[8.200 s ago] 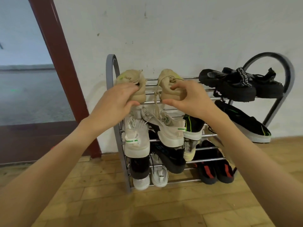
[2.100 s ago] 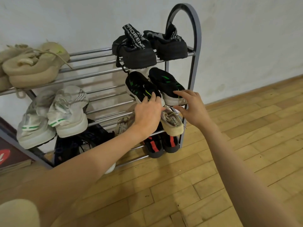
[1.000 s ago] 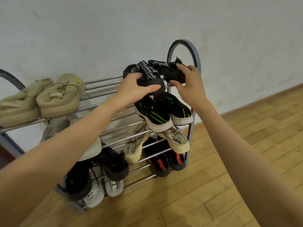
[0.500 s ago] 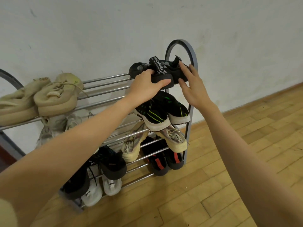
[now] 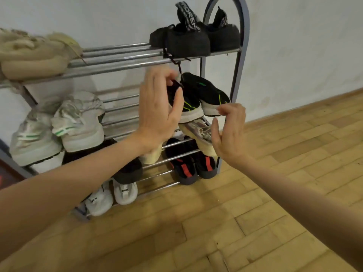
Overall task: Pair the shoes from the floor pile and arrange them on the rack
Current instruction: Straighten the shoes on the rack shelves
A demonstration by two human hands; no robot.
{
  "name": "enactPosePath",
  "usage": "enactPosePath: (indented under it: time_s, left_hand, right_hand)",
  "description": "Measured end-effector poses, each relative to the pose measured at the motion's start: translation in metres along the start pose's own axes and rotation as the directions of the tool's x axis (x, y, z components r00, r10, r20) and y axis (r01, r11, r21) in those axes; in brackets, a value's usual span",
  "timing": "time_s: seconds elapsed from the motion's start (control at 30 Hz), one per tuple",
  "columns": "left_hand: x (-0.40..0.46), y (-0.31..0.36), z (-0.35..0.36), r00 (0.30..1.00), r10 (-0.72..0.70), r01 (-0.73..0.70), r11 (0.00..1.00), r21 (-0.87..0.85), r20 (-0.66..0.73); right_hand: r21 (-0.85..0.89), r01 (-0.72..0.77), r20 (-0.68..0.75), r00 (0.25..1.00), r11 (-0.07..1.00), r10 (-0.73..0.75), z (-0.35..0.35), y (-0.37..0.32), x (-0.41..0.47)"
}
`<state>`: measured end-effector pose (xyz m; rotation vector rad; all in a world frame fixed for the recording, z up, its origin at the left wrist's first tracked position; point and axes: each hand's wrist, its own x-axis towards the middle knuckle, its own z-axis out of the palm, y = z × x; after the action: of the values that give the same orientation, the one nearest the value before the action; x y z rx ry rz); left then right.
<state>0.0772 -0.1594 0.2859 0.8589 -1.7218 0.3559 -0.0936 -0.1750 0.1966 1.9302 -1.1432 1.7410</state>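
Standing against a white wall (image 5: 294,46) on a wooden floor (image 5: 275,183): a metal shoe rack (image 5: 117,57) with chrome rails and a grey arched end frame.

Sitting on the top tier, right end: a pair of black sandals (image 5: 194,39) with lettered straps, side by side, a black lace hanging down below the rail. Lying at the left end of the same tier: a pair of beige shoes (image 5: 35,54), partly cut off by the picture edge.

Resting on the second tier, right: a pair of black sneakers with green lines (image 5: 204,95), toes pointing outward and tilting down. Sitting on the same tier, left: a pair of white sneakers with green stripes (image 5: 64,124).

Lying beneath the black sneakers: a cream shoe (image 5: 198,132), tilted, partly hidden behind the hands. Sitting on the lowest tier, right: black shoes with red marks (image 5: 191,165). Resting at lower left: white shoes (image 5: 114,195), with a dark shoe (image 5: 127,171) above them.

Hovering before the second tier: left hand (image 5: 159,108), fingers loosely spread, holding nothing, thumb just beside the left black sneaker; contact not determinable. Hovering beside the cream shoe: right hand (image 5: 229,132), fingers relaxed and slightly curled, gripping nothing.
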Motion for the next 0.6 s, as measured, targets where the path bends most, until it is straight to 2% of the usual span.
enactPosePath:
  time_s: [0.1,0.17,0.3,0.47,0.6]
  left_hand:
    - [-0.040,-0.003,0.014,0.997,0.058,-0.056,0.998,-0.039,0.056]
    - [-0.066,-0.004,0.023,0.987,0.047,-0.047,0.999,-0.003,0.155]
    - [-0.107,-0.018,0.037,0.908,-0.160,0.065,0.967,0.247,0.386]
    - [-0.124,-0.050,0.037,0.756,-0.404,0.145,0.870,0.471,0.514]
    - [-0.121,-0.065,0.035,0.553,-0.537,0.098,0.801,0.590,0.637]
  right_hand:
    - [0.014,-0.074,0.028,0.997,0.997,0.074,-0.001,0.010,-0.038]
    - [-0.009,-0.138,0.106,0.985,0.990,0.138,0.001,0.018,-0.059]
    - [-0.137,-0.251,0.359,0.889,0.958,0.284,0.012,0.034,-0.089]
    - [-0.172,-0.315,0.502,0.787,0.933,0.358,0.023,0.041,-0.107]
    - [-0.294,-0.256,0.525,0.762,0.921,0.380,0.033,0.040,-0.115]
